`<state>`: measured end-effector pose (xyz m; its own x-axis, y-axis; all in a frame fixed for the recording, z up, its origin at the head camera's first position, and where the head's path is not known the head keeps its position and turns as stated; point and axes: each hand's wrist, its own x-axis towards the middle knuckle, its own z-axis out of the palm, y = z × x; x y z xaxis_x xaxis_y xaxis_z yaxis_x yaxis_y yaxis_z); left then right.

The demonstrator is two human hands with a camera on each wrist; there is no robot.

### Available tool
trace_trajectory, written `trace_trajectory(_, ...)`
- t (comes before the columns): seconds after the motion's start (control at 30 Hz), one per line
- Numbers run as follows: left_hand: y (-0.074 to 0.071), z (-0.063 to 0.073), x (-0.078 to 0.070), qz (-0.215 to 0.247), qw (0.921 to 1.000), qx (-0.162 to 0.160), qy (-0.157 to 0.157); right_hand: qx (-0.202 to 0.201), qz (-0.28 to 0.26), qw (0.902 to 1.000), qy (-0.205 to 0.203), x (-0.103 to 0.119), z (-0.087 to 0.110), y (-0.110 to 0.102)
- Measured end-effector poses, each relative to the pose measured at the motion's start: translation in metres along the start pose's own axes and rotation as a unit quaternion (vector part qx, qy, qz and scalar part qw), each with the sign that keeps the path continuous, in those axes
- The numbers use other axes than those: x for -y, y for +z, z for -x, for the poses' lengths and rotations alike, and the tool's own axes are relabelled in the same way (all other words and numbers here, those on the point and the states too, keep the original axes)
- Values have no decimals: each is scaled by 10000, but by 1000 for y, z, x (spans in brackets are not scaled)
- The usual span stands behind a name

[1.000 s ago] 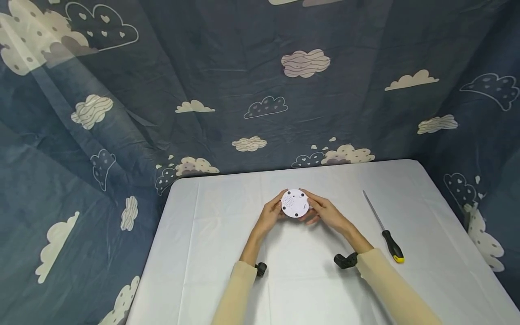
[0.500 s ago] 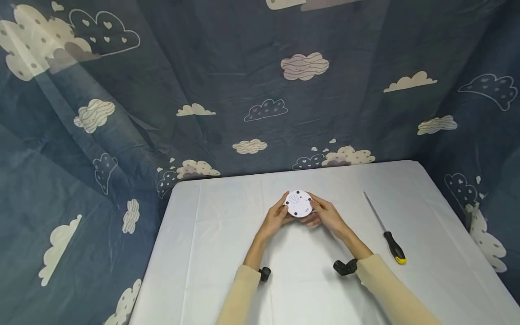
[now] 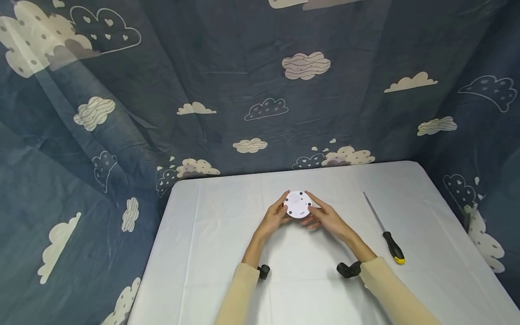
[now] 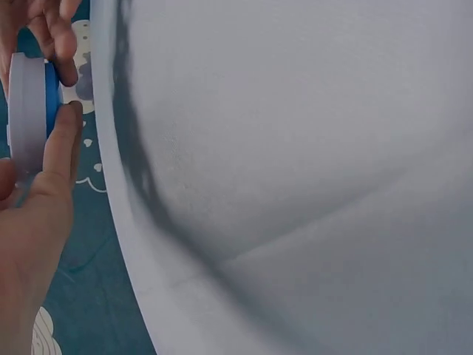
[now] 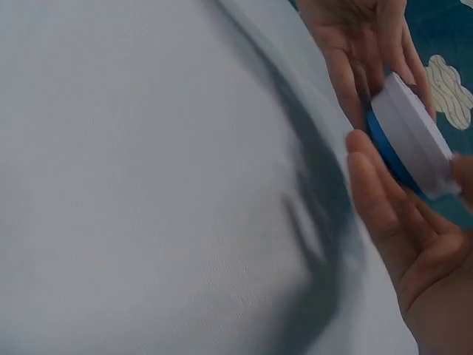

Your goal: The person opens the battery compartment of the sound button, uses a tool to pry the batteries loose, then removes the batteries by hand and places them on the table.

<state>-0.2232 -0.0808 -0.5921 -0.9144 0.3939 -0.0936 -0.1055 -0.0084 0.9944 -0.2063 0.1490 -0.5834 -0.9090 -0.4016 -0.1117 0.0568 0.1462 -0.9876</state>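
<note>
A round white device [image 3: 298, 205] with a patch of small holes and several dark spots on its face is held up over the table, face toward the head camera. Its blue side [image 4: 52, 96] shows in the left wrist view, and its white rim [image 5: 414, 137] in the right wrist view. My left hand [image 3: 271, 220] grips the left edge, thumb on the face and fingers behind. My right hand [image 3: 330, 219] holds the opposite edge, its thumb on the face near the rim; its lower fingers are bent beneath.
On the right of the white-covered table [image 3: 227, 243] lies a screwdriver [image 3: 391, 241] with a black and yellow handle, its long shaft pointing away. A dark blue curtain [image 3: 227, 67] with cloud prints hangs behind and at both sides.
The device has turned a little between my hands, its dark spots shifting round the face. Both hands keep hold of it, and my right thumb has moved slightly lower along the rim.
</note>
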Motion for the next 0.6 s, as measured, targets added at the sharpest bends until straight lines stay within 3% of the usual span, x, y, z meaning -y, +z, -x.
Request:
trace_trajectory(0.13, -3, 2, -2, -300, 9994, 21, -155, 389, 607, 9974, -56, 2, 0, -6)
trace_trajectory(0.27, -5, 4, -8, -803, 9959, 243, -325, 500, 1296, 9902, -147, 2, -2, -10)
trace_trajectory(0.37, -5, 4, -8, -982, 9940, 319, -354, 360, 1530, 9875, -155, 0, -3, -10)
trace_trajectory(0.47, -2, 5, -3, -866, 9951, 264, -406, 104, 1702, 9851, -215, -2, -4, -6)
trace_trajectory(0.6, 1, 8, 2, -1105, 9932, 234, -291, -210, 2040, 9785, -243, -7, -5, -3)
